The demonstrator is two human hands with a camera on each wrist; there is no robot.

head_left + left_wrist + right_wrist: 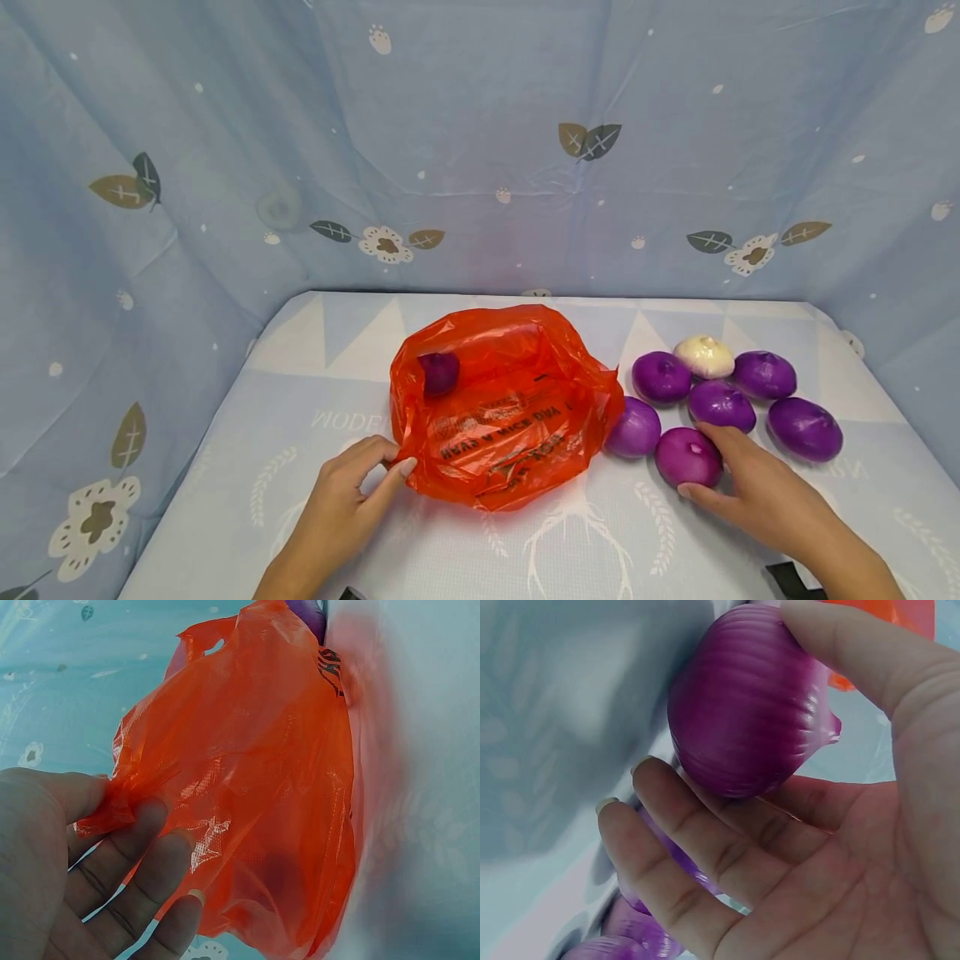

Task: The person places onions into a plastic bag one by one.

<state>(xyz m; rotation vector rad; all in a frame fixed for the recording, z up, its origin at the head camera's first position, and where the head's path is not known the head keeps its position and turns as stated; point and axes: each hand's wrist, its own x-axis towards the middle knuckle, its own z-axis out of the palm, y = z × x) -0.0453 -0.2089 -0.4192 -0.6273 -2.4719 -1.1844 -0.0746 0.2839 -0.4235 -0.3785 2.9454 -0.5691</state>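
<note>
From here I see the left hand (341, 500) pinching the red bag's (596, 408) rim, seemingly to keep it gaping, while the right hand (780, 500) grips a purple onion (688, 458), the bag to its left, other onions (722, 406) just beyond its fingers.

A purple onion (688, 459) sits near the gaping red bag (510, 412).

From here, creases in the red bag (588, 408) garble its lowest lettering (550, 448), and its side hides part of the purple onion (442, 375) inside. The right hand (768, 496) covers one edge of the magenta onion (686, 458) it grips; a dark object (789, 578) by that wrist runs off the head view's bottom edge, unidentifiable.
</note>
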